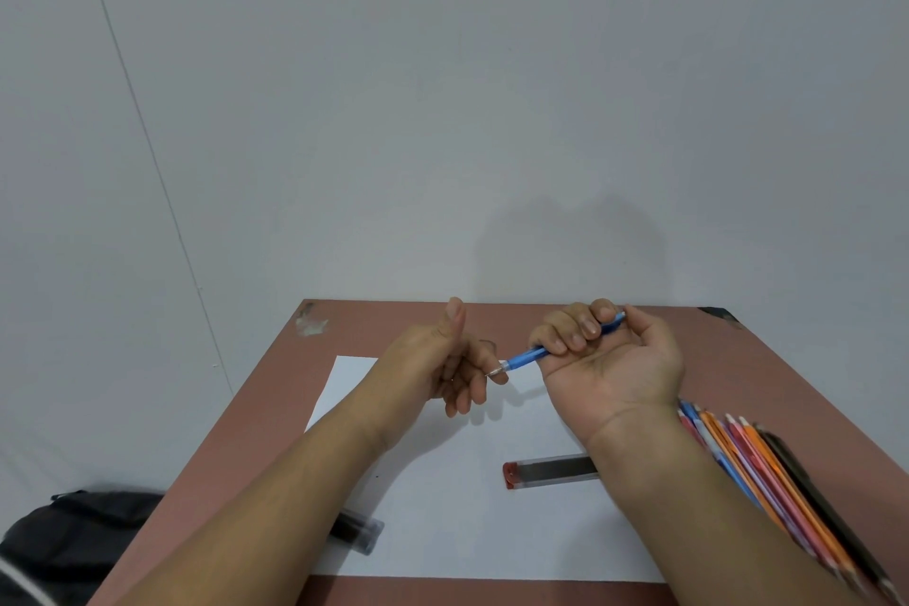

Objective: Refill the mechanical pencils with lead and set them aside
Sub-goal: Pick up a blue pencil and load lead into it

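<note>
one blue mechanical pencil is in hand above the table, held roughly level over a white sheet of paper. the right hand is turned palm up with its fingers curled round the barrel, and the metal tip points toward the left hand. the left hand has its thumb raised and its fingers bent in at the pencil's tip; they seem to touch or pinch the tip, perhaps feeding a lead in, though no lead can be made out and the grip is not plain.

several more pencils, in orange, pink, red, blue and black, lie in a tight bundle at the right side of the table, partly under the right forearm. whether these are already refilled or waiting cannot be told from how they lie. a lead case with a red cap rests on the paper just below the right wrist, and a second dark lead case lies on the near left part of the paper, half hidden by the left forearm. a black bag sits on the floor to the left.

judging by this, the task is somewhere in its middle: one pencil is being worked on and not yet set aside, and the count of finished ones is unclear.
</note>
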Demonstrator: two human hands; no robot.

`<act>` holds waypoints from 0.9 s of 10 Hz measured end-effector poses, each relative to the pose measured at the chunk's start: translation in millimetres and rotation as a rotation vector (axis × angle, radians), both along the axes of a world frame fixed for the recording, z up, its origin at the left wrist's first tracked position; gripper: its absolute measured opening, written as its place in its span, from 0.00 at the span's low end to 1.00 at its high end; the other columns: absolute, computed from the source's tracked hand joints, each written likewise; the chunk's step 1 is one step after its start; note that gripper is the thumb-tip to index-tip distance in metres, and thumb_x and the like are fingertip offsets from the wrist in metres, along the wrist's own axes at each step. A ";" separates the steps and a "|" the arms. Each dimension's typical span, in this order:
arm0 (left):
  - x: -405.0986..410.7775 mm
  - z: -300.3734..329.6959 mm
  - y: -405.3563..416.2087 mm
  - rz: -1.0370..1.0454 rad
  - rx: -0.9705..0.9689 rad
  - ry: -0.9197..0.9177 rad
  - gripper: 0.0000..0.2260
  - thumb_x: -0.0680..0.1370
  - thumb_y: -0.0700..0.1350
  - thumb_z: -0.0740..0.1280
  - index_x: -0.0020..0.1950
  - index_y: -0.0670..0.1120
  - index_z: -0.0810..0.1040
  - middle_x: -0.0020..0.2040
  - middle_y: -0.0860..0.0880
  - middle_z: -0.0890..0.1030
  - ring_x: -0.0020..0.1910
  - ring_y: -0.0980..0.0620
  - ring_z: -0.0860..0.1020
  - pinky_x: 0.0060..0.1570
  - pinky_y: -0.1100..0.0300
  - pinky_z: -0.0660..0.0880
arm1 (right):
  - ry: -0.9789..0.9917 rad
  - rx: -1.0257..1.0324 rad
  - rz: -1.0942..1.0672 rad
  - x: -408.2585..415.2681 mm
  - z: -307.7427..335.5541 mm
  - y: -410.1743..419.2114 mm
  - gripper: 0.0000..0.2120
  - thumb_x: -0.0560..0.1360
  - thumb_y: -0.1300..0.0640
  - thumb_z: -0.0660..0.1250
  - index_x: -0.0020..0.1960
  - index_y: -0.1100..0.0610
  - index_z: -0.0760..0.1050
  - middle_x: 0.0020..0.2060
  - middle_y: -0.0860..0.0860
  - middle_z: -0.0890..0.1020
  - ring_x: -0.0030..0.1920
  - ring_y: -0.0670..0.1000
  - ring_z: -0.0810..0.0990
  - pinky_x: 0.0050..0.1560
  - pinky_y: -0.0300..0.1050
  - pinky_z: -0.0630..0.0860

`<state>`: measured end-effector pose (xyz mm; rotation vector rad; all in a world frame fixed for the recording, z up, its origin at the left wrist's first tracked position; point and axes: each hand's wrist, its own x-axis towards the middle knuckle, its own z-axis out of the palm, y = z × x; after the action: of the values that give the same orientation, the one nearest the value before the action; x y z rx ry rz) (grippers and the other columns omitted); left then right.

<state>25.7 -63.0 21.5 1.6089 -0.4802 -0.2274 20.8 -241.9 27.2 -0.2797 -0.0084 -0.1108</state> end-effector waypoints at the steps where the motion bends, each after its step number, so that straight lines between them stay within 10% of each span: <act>1: 0.8 -0.8 0.3 -0.006 0.001 0.002 0.37 0.77 0.69 0.50 0.43 0.40 0.85 0.35 0.41 0.79 0.31 0.48 0.74 0.34 0.57 0.73 | 0.005 0.003 0.002 0.5 -0.9 -1.0 0.15 0.76 0.54 0.51 0.33 0.55 0.65 0.30 0.49 0.63 0.28 0.49 0.60 0.31 0.42 0.61; 9: 6.9 -4.9 12.3 -0.043 0.005 -0.031 0.15 0.71 0.39 0.62 0.49 0.37 0.86 0.38 0.43 0.82 0.35 0.46 0.75 0.37 0.54 0.70 | -0.001 0.023 0.005 0.4 0.5 -3.4 0.15 0.77 0.54 0.51 0.32 0.55 0.65 0.30 0.49 0.64 0.28 0.49 0.60 0.31 0.43 0.61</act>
<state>32.6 -50.8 16.6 1.6104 -0.5394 -0.2368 21.2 -245.3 27.7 -0.2566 -0.0084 -0.1059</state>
